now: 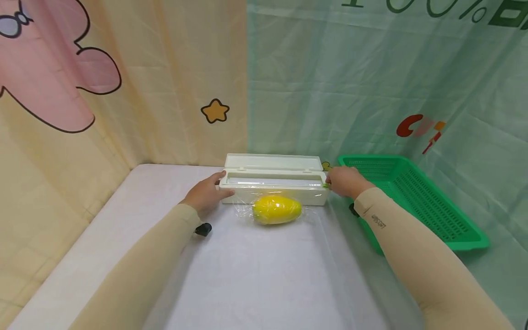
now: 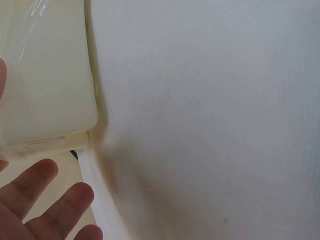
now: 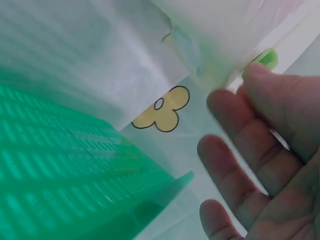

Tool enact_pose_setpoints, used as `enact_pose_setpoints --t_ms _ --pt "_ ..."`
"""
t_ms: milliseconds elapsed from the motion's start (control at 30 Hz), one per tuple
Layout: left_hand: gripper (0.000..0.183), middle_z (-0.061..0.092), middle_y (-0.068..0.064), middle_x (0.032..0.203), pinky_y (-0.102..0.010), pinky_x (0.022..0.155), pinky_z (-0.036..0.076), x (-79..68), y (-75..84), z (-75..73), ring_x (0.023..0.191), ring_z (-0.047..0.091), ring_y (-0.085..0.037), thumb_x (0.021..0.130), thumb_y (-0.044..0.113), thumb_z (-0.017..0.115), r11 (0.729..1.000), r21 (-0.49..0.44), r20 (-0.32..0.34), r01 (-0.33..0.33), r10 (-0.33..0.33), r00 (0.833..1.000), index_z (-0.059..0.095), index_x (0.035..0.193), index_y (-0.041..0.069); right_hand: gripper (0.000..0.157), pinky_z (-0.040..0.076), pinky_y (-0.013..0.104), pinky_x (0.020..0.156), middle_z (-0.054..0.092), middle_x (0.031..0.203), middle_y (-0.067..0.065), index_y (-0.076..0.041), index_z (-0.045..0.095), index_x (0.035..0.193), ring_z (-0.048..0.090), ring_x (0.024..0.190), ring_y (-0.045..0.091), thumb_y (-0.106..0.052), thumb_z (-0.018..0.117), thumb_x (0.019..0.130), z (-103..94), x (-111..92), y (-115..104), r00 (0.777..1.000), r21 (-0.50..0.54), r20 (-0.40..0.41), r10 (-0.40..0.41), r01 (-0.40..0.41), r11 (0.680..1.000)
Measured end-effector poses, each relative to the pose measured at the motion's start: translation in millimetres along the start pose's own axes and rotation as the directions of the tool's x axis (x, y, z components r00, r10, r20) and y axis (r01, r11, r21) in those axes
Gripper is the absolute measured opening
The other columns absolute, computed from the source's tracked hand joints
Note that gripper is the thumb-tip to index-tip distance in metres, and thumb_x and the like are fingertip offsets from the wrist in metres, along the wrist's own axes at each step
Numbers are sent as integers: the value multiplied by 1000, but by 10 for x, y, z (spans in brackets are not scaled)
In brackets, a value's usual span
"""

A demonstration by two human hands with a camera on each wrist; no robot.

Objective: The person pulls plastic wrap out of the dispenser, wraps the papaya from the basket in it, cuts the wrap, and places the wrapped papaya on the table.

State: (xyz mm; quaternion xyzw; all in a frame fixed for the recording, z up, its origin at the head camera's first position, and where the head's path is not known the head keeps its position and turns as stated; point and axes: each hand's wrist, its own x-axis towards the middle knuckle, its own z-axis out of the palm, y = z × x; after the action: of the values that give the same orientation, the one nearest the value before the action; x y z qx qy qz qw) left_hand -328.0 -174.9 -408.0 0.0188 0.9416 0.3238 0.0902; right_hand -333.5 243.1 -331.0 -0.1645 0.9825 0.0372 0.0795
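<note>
A white cling film dispenser [image 1: 284, 195] lies lengthwise on the table with its lid [image 1: 272, 161] raised at the back. Clear film hangs down its front and lies over a yellow, papaya-like fruit [image 1: 277, 210] just before it. My left hand [image 1: 207, 191] holds the dispenser's left end, thumb at the front, other fingers at the side; in the left wrist view some fingertips [image 2: 80, 192] stand off the box. At the opposite end, my right hand [image 1: 348, 180] pinches the small green slide cutter [image 3: 267, 59] with thumb and forefinger, its other fingers loosely bent.
To the right, beside my right forearm, stands a green perforated plastic basket [image 1: 470, 242]. A white cloth covers the table [image 1: 264, 279]. Printed curtains [image 1: 297, 91] hang close behind the dispenser and along both sides.
</note>
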Motion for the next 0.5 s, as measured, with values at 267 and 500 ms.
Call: enact_pose_setpoints --t_ms 267,500 --pt "91 49 -12 162 -64 123 32 -30 -39 -9 150 43 -42 96 63 66 998 43 -5 -42 42 999 20 169 35 35 50 59 106 74 130 14 -5 71 134 68 116 34 -21 69 103 61 -41 -156 996 44 -65 -56 59 997" --pt "90 50 -11 161 -66 123 32 -30 -46 -2 152 42 -43 96 63 67 997 54 -5 -47 47 999 19 169 38 32 52 56 103 74 127 16 -6 75 127 64 115 37 -18 74 98 139 -22 -169 992 26 -115 -44 47 999"
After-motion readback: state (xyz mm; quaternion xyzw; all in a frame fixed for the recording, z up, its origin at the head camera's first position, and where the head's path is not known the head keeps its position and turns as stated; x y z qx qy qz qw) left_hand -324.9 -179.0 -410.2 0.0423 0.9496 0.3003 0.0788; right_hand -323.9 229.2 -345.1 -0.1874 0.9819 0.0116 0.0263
